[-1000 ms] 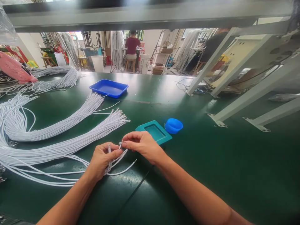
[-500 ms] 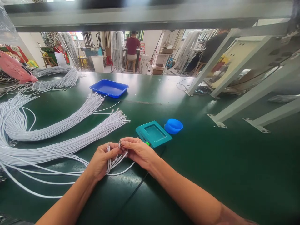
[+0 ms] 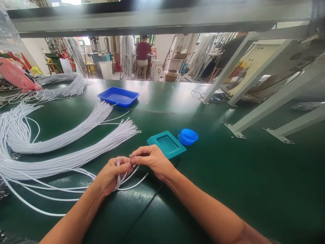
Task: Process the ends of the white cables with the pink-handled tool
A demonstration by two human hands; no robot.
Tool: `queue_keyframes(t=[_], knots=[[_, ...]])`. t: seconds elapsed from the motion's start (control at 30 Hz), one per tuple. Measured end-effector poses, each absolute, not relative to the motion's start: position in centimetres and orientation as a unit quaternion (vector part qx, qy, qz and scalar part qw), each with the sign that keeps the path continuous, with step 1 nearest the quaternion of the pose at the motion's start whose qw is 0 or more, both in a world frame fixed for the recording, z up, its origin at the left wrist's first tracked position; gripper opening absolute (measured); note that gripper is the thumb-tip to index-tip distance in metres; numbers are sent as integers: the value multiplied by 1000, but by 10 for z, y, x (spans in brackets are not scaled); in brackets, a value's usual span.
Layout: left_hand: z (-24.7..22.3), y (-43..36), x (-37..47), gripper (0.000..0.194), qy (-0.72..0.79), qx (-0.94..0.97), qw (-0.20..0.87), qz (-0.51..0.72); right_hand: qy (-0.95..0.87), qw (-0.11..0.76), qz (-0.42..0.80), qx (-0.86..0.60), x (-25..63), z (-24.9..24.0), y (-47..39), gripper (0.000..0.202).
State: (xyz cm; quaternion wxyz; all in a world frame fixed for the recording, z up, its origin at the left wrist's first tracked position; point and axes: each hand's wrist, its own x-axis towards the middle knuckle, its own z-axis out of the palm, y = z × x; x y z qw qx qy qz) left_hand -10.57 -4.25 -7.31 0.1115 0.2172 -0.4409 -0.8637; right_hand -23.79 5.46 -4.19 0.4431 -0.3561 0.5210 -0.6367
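Several white cables run from the left into my left hand, which is closed around them near their ends. Small metal tips stick up above its fingers. My right hand meets it, thumb and forefinger pinched together at a cable end; the fingertips hide most of that end. One loose cable end points right, below my right hand. Just beyond my right hand lies a teal device with a recessed top, its near edge partly covered by the hand. A small blue round bowl stands beside it.
Two thick bundles of white cables curve across the left of the green table. Behind them sit a blue tray and a pink tool. Grey metal legs stand at right. A person sits in the background.
My right hand has shifted slightly, its fingers now bent over the cable end and covering the device's green light. My left hand keeps its hold on the cables.
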Motion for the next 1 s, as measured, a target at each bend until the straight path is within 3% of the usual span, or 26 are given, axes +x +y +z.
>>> queue_keyframes(t=[0.17,0.3,0.4,0.5,0.67,0.77,0.87,1.0], knots=[[-74,-41,-109,11,-387,213,130,-888,497,471,-690,-236,-228,-51,50,18],[-75,-39,-111,10,-379,206,152,-889,468,482,-695,-257,-226,-51,50,19],[-78,-38,-112,10,-416,209,199,-863,508,436,-685,-288,-226,-51,51,17],[-80,-35,-113,13,-457,223,248,-825,617,299,-635,-356,-224,-52,52,15],[-79,-32,-113,14,-479,253,260,-799,667,-102,-496,-547,-224,-64,56,18],[-78,-34,-113,15,-474,240,228,-816,612,-209,-387,-657,-232,-68,56,23],[-79,-37,-112,15,-478,240,214,-818,601,-156,-360,-696,-242,-62,55,20],[-82,-40,-111,13,-538,236,241,-773,651,57,-429,-624,-245,-50,52,13]])
